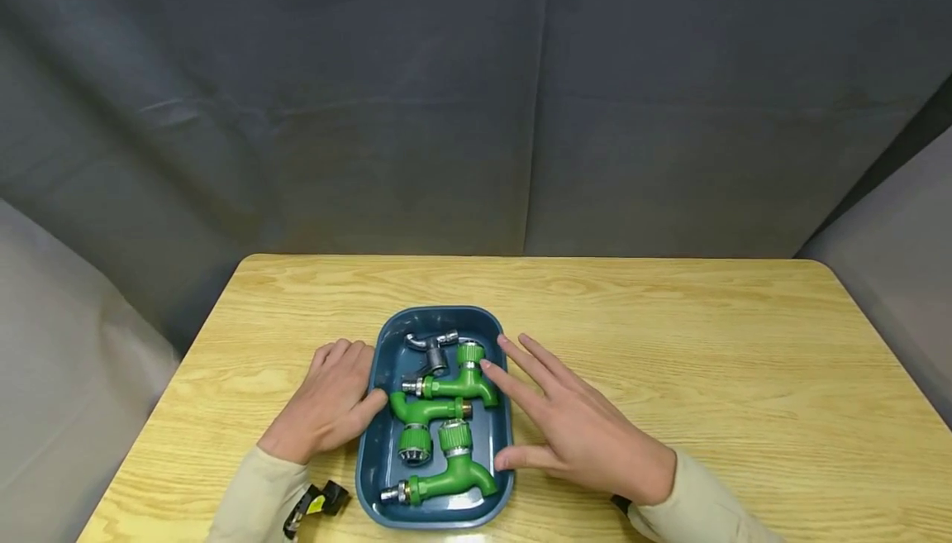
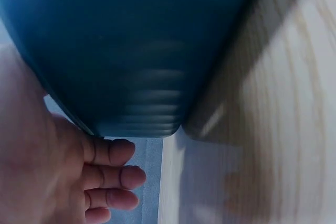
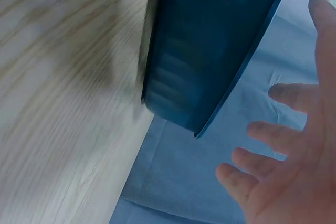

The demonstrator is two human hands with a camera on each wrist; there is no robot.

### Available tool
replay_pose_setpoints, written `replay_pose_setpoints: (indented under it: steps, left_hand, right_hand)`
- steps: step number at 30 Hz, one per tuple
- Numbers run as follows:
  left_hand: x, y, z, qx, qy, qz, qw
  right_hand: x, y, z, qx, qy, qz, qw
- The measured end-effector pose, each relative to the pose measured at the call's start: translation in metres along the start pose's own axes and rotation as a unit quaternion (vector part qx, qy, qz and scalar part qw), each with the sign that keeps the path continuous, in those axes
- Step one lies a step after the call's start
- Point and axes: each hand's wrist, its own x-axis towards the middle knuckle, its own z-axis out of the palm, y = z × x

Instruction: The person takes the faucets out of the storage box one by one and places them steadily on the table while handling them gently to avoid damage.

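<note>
A dark blue tray [image 1: 435, 521] stands on the table with three green plastic taps in it: one tap [image 1: 454, 477] at the near end, one tap [image 1: 426, 408] in the middle and one tap [image 1: 463, 383] beyond it. A small grey metal tap [image 1: 435, 353] lies at the far end. My left hand [image 1: 332, 402] grips the tray's left rim, thumb over the edge; in the left wrist view its fingers [image 2: 113, 177] bend just outside the wall. Beside the right rim, my right hand [image 1: 576, 423] is spread wide, holding nothing, with its fingertips overlapping the rim in the head view.
The wood-grain table [image 1: 706, 361] extends to the right of the tray and behind it. A grey curtain [image 1: 416, 113] hangs along the table's back edge. A black strap device [image 1: 316, 506] sits at my left cuff.
</note>
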Motion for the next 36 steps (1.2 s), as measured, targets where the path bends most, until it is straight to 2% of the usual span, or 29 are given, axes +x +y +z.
replay_pose_setpoints:
  steps: [6, 14, 23, 30, 36]
  left_hand:
    - [0.001, -0.001, -0.002, 0.001, 0.000, 0.003, 1.0000]
    - [0.000, 0.000, -0.004, -0.010, -0.024, -0.001, 0.9997]
    - [0.001, 0.005, -0.004, 0.008, -0.030, -0.008, 0.9995]
    - [0.002, 0.011, -0.004, 0.011, -0.031, -0.023, 0.9992]
    - [0.005, 0.010, -0.008, 0.016, -0.029, -0.021, 0.9992]
  right_hand:
    - [0.005, -0.005, 0.002, 0.000, -0.004, -0.017, 0.9998]
    - [0.009, -0.012, 0.003, 0.010, -0.033, -0.026, 0.9991]
    - [0.012, -0.020, 0.008, -0.022, -0.022, -0.064, 0.9974]
    - [0.012, -0.023, 0.009, -0.017, -0.042, -0.062, 0.9970]
    - [0.016, -0.024, 0.007, -0.027, -0.051, -0.071, 0.9958]
